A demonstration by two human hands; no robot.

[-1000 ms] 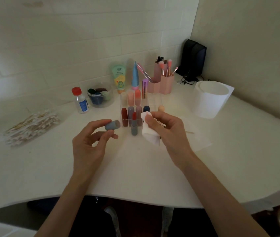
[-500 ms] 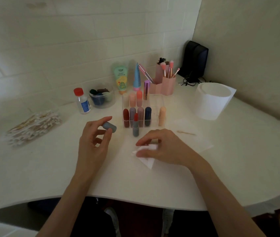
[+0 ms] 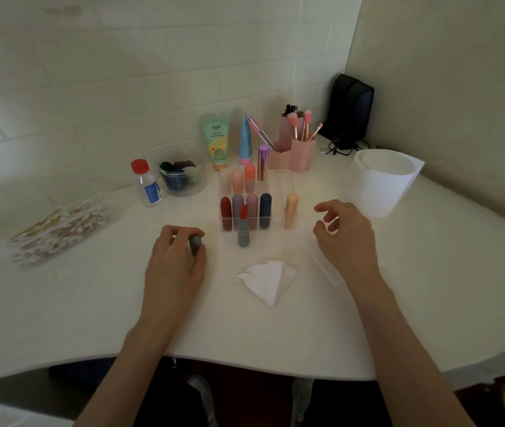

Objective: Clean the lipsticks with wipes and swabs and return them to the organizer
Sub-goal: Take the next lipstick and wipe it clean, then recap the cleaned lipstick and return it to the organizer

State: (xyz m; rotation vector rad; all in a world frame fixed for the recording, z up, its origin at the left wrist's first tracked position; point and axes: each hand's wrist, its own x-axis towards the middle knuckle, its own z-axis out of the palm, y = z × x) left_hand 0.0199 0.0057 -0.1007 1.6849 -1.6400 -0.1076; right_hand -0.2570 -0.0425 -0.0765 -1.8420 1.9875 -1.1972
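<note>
Two walls, one tiled and one plain, meet behind a white table (image 3: 429,288) with a curved near edge. Toward the back stands a clear organizer (image 3: 279,183) holding capped lipsticks; an uncapped red lipstick (image 3: 243,226) stands upright just in front of it. Behind are pink brush holders (image 3: 294,152), two tubes, a red-capped bottle (image 3: 147,183) and a round tub. A pile of cotton swabs (image 3: 60,229) lies near the left edge; a white roll (image 3: 382,183) stands toward the right. A crumpled wipe (image 3: 268,277) lies flat between the hands, touching neither. Left hand (image 3: 177,263) pinches a grey cap (image 3: 195,243) in curled fingers. Right hand (image 3: 345,235) hovers loosely open, empty.
</note>
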